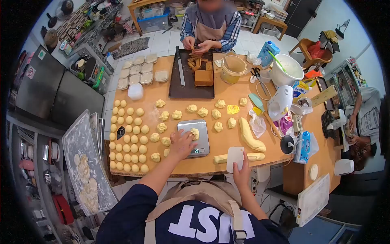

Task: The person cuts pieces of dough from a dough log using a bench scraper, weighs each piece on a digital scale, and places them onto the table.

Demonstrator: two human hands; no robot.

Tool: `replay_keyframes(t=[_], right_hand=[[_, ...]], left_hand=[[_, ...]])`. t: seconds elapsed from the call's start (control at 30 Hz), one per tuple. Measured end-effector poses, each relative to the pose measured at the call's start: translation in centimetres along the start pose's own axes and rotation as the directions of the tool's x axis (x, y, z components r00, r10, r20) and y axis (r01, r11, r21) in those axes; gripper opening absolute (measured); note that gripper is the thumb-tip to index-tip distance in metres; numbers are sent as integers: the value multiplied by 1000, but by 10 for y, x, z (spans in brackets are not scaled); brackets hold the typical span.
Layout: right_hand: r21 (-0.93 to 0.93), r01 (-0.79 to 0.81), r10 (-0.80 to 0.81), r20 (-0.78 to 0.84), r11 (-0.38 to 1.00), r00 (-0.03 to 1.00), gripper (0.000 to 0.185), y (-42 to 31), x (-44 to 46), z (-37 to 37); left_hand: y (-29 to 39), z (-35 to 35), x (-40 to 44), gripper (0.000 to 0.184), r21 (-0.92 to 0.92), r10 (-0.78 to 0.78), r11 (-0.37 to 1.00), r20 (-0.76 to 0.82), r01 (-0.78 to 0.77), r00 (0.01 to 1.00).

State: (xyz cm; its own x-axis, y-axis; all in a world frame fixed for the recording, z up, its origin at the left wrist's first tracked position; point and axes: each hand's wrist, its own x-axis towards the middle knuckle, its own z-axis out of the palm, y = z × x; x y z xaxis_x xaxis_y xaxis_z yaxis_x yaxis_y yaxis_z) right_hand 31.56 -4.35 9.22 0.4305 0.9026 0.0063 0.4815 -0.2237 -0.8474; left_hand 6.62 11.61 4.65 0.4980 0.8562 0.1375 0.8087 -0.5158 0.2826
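The wooden tabletop (223,142) takes up most of my head feed. At its far edge, left of the middle, I have a dark tray (199,92), with another person's hands (199,46) over its far end. A white tub (290,75) stands near the far right corner. The silver scale (203,142) sits toward the near edge, around the middle. Right of it I see a thick dough rope (250,136), bent and lying clear of the edge, and a thinner dough rope (256,157) along the near edge.

My operator's left hand (181,145) is spread palm down at the scale; its nearest fingers are touching or just beside the dough lump (195,133) on the plate, I can't tell which. The right hand (240,164) pinches a pale scraper (234,156), upright across the thinner rope. Rough dough lumps (176,114) dot the middle; smooth dough balls (134,139) fill rows by the left edge.
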Motion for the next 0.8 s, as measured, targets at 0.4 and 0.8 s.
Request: replay_keyframes(t=[0.4,0.8], right_hand=[[95,5,-1,-48,995,999,65,20,-4,-4],[68,0,-1,18,998,1000,66,28,-3,5]], left_hand=[[-43,-31,30,66,-158,-183,980,-485,120,856],[-33,-12,10,80,-132,-201,977,-294,169,934]])
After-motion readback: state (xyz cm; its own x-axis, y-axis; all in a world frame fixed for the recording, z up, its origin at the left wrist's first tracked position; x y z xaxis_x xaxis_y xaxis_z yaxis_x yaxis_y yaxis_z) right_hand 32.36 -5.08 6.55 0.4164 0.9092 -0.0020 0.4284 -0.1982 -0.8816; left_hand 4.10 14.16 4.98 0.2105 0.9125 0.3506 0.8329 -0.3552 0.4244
